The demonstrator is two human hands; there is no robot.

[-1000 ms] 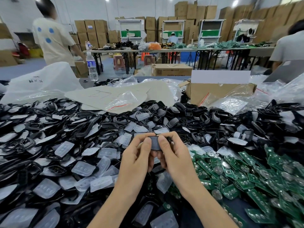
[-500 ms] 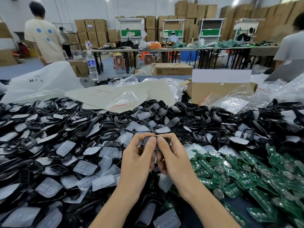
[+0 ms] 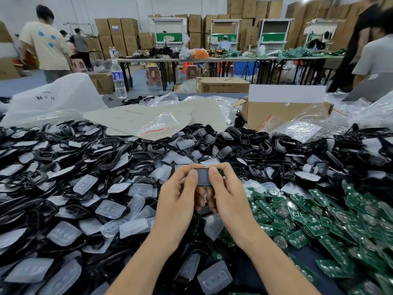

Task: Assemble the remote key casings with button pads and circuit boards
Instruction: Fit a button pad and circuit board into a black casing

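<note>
Bench [image 3: 304, 256] was buried. Casing pile [image 3: 63, 158] ran across the left and back, with button pads [image 3: 110, 209] lying on it at front left. Circuit boards [image 3: 319, 220] were heaped front right. Left hand [image 3: 176, 199] and right hand [image 3: 229, 196] met at centre, pinching a single casing [image 3: 204, 177] between them above the piles. Behind the piles: plastic bag [image 3: 57, 99] far left, card sheets [image 3: 138, 118] middle, box [image 3: 282, 113] right. Water bottle [image 3: 118, 79] stood by the far edge, left of centre. Tables [image 3: 212, 58] farther back, cartons [image 3: 119, 33] stacked behind them.
</note>
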